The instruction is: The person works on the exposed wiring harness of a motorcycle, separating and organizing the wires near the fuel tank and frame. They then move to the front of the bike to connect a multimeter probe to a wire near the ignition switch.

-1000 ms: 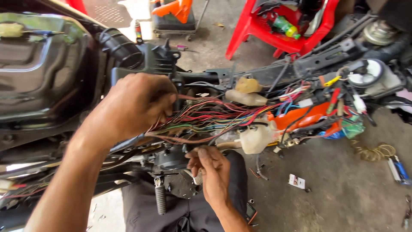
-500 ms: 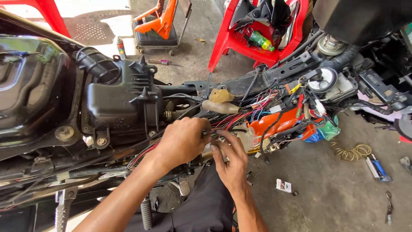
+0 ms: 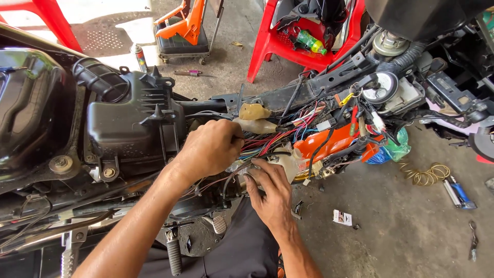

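A stripped motorcycle lies across the view with its bundle of coloured wires [image 3: 288,136] exposed along the frame. My left hand [image 3: 208,149] is closed around the wires just right of the black air box [image 3: 128,121]. My right hand [image 3: 267,193] reaches up from below, fingers curled on a connector or wire end beneath the bundle; what the fingertips pinch is hidden. The two hands are nearly touching. A yellowish taped plug [image 3: 254,112] sits just above my left hand.
A black fuel tank [image 3: 25,113] is at the left, a round gauge [image 3: 383,88] and orange panel [image 3: 329,144] at the right. On the concrete floor lie a coil of wire [image 3: 424,175], a blue tool [image 3: 458,193], a small box [image 3: 342,217], a spray can [image 3: 139,55]. A red chair [image 3: 303,46] stands behind.
The view has swung left and down along the bike. My left hand slid from the upper wires down to the bundle's lower part, and my right hand rose to meet it.
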